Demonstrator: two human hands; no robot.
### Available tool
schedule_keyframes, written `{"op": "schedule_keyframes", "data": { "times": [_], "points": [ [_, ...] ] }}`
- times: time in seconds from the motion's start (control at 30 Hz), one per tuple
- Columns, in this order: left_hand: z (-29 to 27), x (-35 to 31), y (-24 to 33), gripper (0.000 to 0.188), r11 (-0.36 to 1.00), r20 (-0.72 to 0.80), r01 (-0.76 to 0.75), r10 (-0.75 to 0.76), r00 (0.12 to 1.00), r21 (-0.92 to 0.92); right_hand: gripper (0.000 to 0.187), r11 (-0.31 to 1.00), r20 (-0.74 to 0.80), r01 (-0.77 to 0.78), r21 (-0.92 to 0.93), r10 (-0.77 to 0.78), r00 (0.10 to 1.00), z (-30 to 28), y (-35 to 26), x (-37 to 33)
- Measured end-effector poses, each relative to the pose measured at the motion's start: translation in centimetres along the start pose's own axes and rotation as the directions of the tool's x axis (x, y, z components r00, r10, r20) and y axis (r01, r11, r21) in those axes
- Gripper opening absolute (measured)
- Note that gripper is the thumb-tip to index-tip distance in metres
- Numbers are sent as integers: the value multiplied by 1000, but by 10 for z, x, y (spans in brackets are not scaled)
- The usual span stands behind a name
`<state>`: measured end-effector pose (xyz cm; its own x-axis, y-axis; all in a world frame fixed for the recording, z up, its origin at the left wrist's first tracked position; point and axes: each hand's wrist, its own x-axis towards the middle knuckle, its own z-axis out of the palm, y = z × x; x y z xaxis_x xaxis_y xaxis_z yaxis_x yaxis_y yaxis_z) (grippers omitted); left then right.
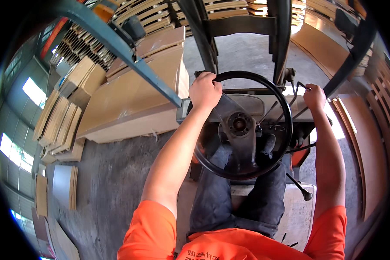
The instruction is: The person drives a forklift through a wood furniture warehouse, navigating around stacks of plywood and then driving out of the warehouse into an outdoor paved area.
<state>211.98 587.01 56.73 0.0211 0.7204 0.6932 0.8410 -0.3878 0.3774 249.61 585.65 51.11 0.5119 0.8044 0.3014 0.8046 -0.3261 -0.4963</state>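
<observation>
The left hand [205, 90] grips the far-left rim of the steering wheel [239, 125], set centrally, while the right hand [315, 96] is curled around a bent control lever [296, 93] farther right. Turning left too sharply could scrape the forklift [240, 27] against the board stack [125, 99].

1 head camera (near) looks down onto the steering wheel [239, 125].

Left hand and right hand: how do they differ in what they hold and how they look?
The left hand grips the black steering wheel at its upper-left rim; the right hand closes on the end of a thin bent lever. The left hand looks larger in the picture than the right hand. Both are bare, with fingers curled.
</observation>
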Motion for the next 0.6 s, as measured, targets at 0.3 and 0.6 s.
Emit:
{"op": "schedule_keyframes", "data": {
  "times": [0.3, 0.6],
  "points": [
    [-38, -51, -45, 20, 998, -99, -64, 62, 993, -22, 27, 996, 18, -80, -33, 81, 997, -1, -9, -19],
    [-42, -55, -59, 23, 989, -54, -79, 73, 996, -122, 26, 991, -54, 70, -116, -77, 996, 9, 1, -29]
  ]
}}
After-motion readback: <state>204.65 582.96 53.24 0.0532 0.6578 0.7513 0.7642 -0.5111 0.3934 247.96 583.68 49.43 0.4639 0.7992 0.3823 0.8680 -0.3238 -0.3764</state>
